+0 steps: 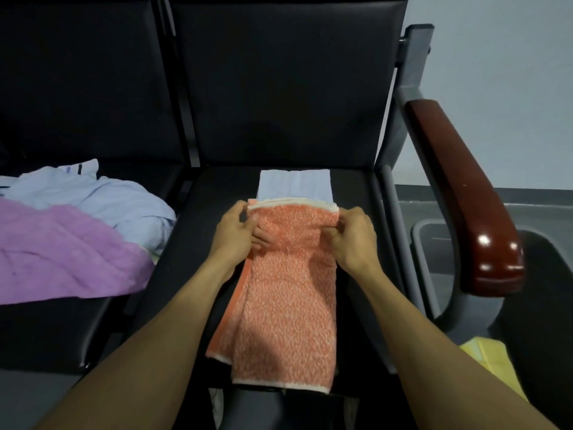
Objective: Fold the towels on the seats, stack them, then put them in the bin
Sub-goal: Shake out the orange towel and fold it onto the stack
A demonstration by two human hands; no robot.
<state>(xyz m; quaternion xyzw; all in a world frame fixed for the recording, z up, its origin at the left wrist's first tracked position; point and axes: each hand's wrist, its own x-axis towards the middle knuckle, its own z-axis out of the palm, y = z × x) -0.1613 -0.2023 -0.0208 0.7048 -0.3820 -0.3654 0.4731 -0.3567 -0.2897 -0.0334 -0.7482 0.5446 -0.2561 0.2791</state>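
orange towel point(288, 293) between left hand point(237, 232), right hand point(353, 235)

Dim, soft focus, glare on armrest point(483, 243)

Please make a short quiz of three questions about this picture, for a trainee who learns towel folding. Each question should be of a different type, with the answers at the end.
1. True or false: the orange towel lies on the same seat as the purple towel.
2. Which towel lies folded just beyond the orange one? A) light blue towel B) yellow C) purple
3. Fill in: the left hand and the right hand both grip the orange towel near its ____ end.

Key:
1. False: the purple towel lies on the neighbouring seat, with a crumpled pale blue cloth.
2. A
3. far
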